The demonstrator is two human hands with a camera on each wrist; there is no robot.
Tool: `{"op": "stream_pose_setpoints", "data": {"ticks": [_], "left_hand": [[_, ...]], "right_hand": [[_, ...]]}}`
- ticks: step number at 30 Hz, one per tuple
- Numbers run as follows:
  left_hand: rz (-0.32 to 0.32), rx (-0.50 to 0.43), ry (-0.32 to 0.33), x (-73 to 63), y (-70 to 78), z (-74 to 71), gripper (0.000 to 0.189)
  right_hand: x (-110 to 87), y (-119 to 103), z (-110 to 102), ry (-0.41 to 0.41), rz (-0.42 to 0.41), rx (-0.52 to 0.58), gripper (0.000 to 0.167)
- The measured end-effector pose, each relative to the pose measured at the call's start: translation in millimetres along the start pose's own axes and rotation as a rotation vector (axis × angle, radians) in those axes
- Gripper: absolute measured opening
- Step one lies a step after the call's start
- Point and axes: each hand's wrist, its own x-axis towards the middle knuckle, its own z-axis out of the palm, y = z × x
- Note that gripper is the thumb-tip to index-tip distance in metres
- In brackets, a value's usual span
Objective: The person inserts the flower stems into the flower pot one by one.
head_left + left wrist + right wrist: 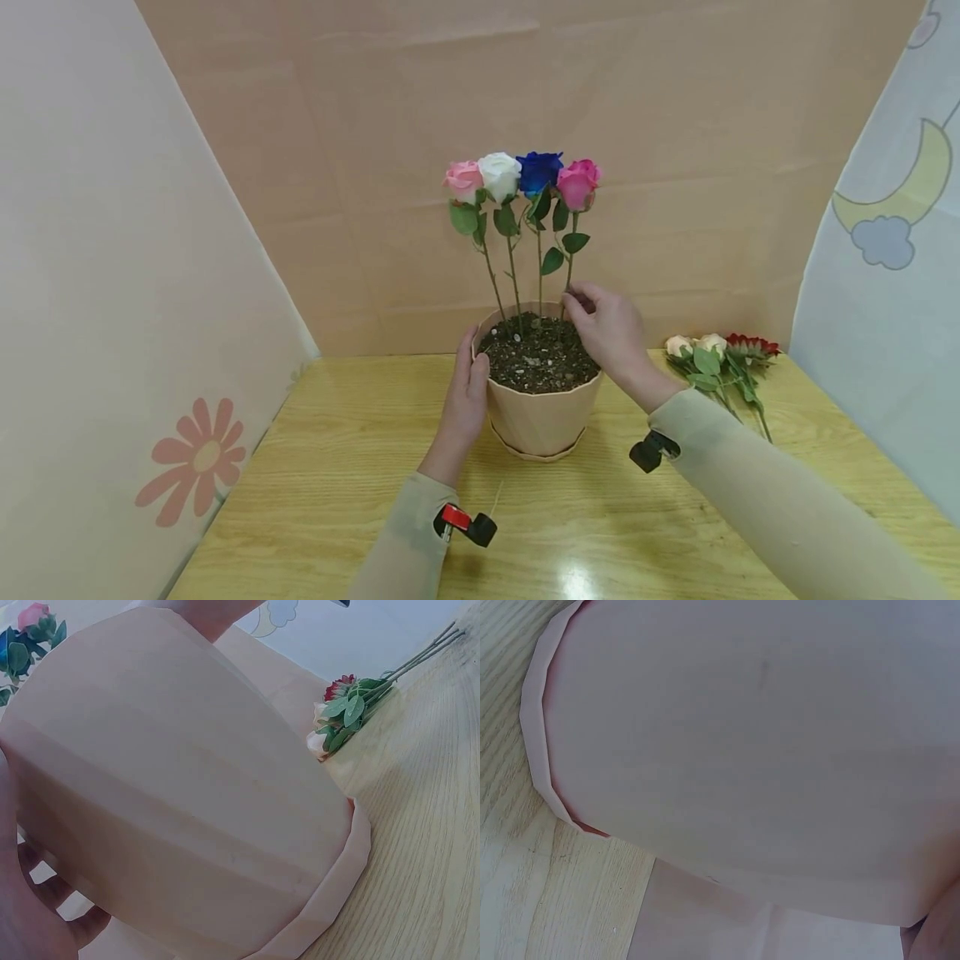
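A beige flowerpot (pixel 543 417) filled with dark soil (pixel 534 358) stands on a matching saucer (pixel 538 456). In it a light pink rose (pixel 464 182), a white rose (pixel 499 176), a blue rose (pixel 539 172) and a hot pink rose (pixel 578 184) stand upright in a row. My right hand (pixel 611 329) pinches the hot pink rose's stem low down, just above the soil at the pot's right. On the opposite side, my left hand (pixel 467 396) holds the pot's wall near the rim; its fingers (pixel 52 889) bend round the wall in the left wrist view.
Several more flowers lie at the table's back right, among them cream roses (pixel 678 346) and a red flower (pixel 752 347), stems toward the front. A beige backdrop (pixel 390 208) rises behind the wooden table (pixel 337 467). Pale panels (pixel 112 250) flank both sides.
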Motion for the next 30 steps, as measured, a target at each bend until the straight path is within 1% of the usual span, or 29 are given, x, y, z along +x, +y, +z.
{"op": "stream_pose_setpoints", "data": {"ticks": [9,13,18,21,25,30], "left_hand": [[-0.008,0.002,0.008,-2.6,2.3,-1.3,0.058],[-0.009,0.003,0.008,-3.1,3.1,-1.6,0.058],[-0.022,0.014,0.014,-2.0,4.2,-1.0,0.058],[-0.03,0.014,0.016,-2.2,5.2,-0.4,0.058],[-0.037,0.015,0.017,-3.9,6.3,0.3,0.058],[-0.039,0.01,0.023,-5.0,7.3,-0.2,0.057]], "right_hand": [[-0.7,0.8,3.4,0.016,-0.013,-0.001,0.025],[-2.1,1.0,3.6,0.033,-0.007,0.001,0.026],[-3.3,1.1,3.5,0.038,0.044,0.025,0.033],[-4.2,1.3,3.1,0.044,0.074,0.058,0.033],[-5.5,1.3,2.1,0.06,0.089,0.079,0.03],[-6.2,0.6,0.7,0.062,0.096,0.069,0.035]]}}
